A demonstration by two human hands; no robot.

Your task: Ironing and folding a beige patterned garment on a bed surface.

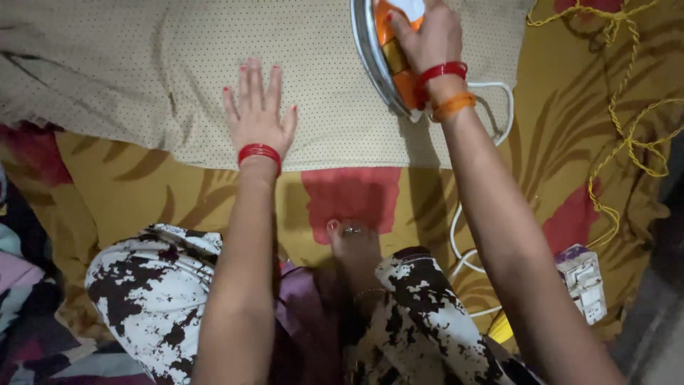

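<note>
Iron (388,53), orange-handled with a shiny metal soleplate, sits at the top edge of my view on the cream dotted cloth (142,78), tipped slightly so its bright rim shows on the left. My right hand (427,39) is wrapped over the handle, fingers curled tight around it; that handle is the only sensible place to take hold, since I judge the metal base to be hot, and the whole thing heavy and rigid enough to glide under its own weight. My left hand (258,114) lies flat on the cloth, fingers spread, well to the left of the iron. I judge the cloth to be light, soft and quick to ripple, so it needs pinning. A white cord (499,107) loops from the iron's heel down toward a white switch box (584,281) on the yellow floral sheet (128,192); yellow rope (627,135) lies beside it and could snag.
</note>
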